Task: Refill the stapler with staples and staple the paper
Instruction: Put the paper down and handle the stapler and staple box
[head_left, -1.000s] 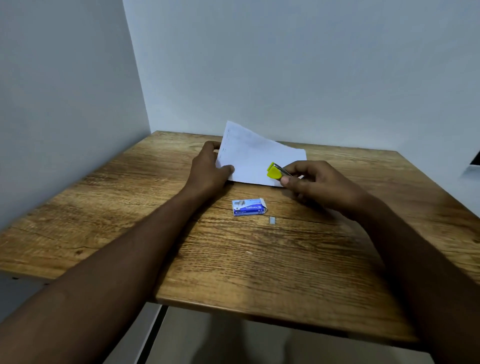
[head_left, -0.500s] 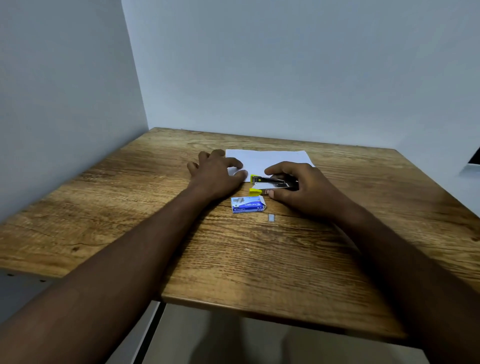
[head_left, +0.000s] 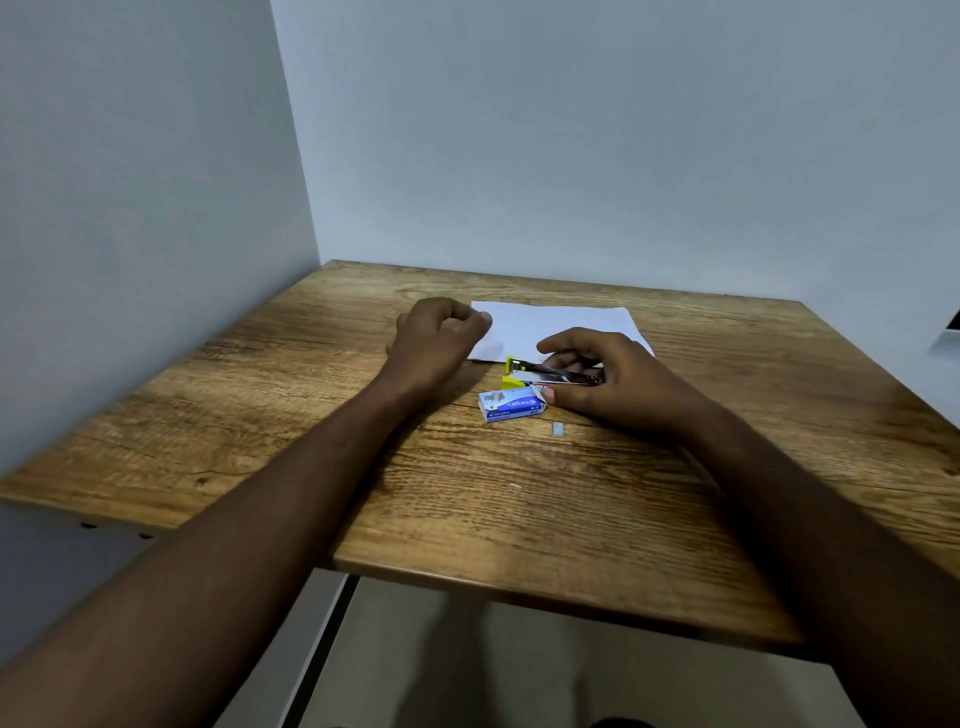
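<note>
While paper lies flat | right hand grip clasps stapler | left hand loosely curled, empty

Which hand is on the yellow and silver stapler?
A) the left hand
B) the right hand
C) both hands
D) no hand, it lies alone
B: the right hand curls around the stapler just behind the blue staple box, while the left hand rests apart from it at the left edge of the paper, loosely curled.

Your table is matt, grained wood; the stapler glossy metal with yellow plastic; the paper smooth white.
</note>
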